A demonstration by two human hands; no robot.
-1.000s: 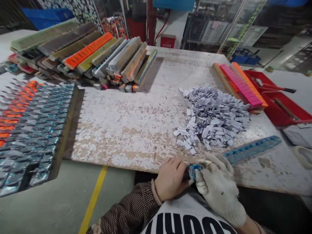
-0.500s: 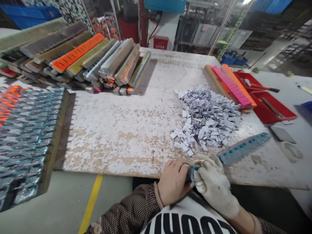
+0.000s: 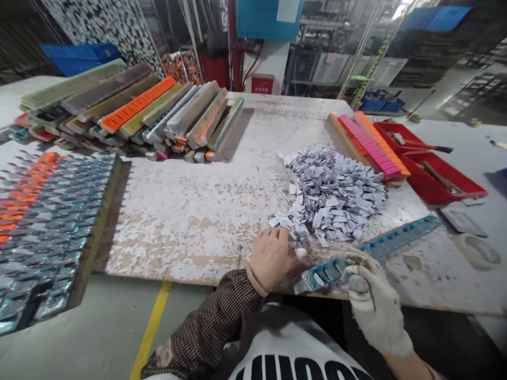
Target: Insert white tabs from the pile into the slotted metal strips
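Observation:
My left hand (image 3: 273, 258), bare, rests at the near edge of a pile of small white pieces (image 3: 336, 190). Its fingers are bent down among the loose pieces, and their tips are hidden. A white tip shows beside its finger; I cannot tell what that is. My right hand (image 3: 374, 298), in a white knitted glove, is closed around a blue slotted strip (image 3: 322, 273) at the table's front edge. White pieces stand in some slots at its left end. The strip appears to continue past the glove to the right, though the hand covers the join.
On the left stands a block of grey, teal and orange slotted strips (image 3: 59, 211). Behind it lies a stack of long bars (image 3: 138, 111). Pink and orange bars (image 3: 372, 145), red trays (image 3: 443, 179) and a tape roll (image 3: 477, 250) are at the right.
My hands have moved apart. The left went forward to the white pile; the right shifted slightly right, and the strip's left end now shows between them.

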